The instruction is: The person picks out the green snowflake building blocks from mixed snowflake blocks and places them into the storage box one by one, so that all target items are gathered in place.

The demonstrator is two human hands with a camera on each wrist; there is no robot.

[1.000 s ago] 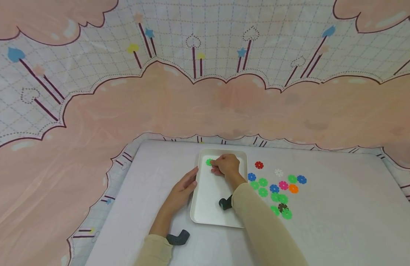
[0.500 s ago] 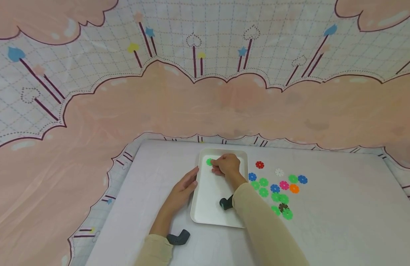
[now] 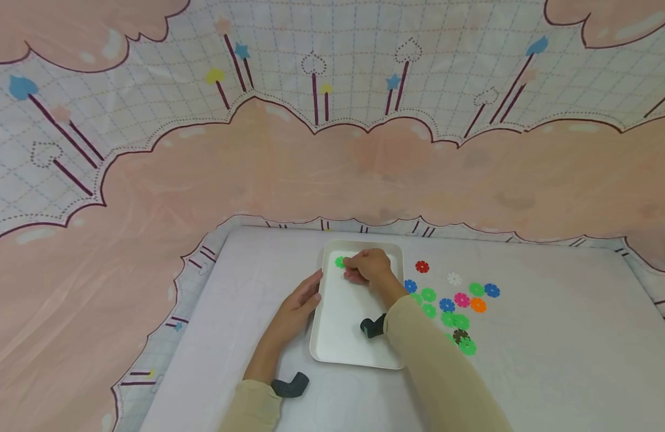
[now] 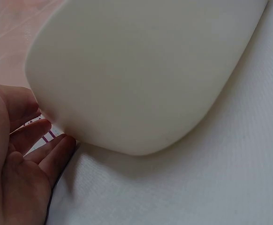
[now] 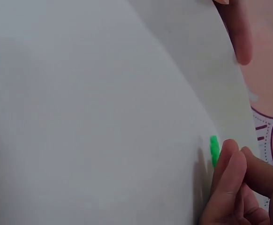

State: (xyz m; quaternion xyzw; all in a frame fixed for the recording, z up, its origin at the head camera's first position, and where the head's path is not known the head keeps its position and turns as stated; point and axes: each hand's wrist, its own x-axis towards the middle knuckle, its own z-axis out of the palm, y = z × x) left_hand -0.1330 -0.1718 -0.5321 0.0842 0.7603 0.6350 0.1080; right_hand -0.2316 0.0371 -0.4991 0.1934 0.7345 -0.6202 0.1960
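Note:
A white rectangular tray [image 3: 337, 342] lies on the table. My left hand [image 3: 294, 309] rests along its left side, fingers fairly straight; in the left wrist view the fingertips touch the outer wall of the tray [image 4: 136, 93]. Over the tray's far end, my right hand [image 3: 369, 267] has thumb and fingers drawn together at the edge of a green notched snowflake disc [image 3: 340, 262]. The right wrist view shows this green disc [image 5: 214, 151] almost edge-on against the fingertips, partly hidden by them.
Several loose snowflake discs lie right of the tray, among them a red disc [image 3: 422, 266], a white disc [image 3: 454, 279], a pink disc [image 3: 462, 300], an orange disc [image 3: 478, 305] and a brown disc [image 3: 460, 336]. A patterned cloth [image 3: 332, 174] hangs behind the table.
Both hands and the green disc hold their places on the tray. The right forearm has shifted slightly to the right, and the head view has moved a little.

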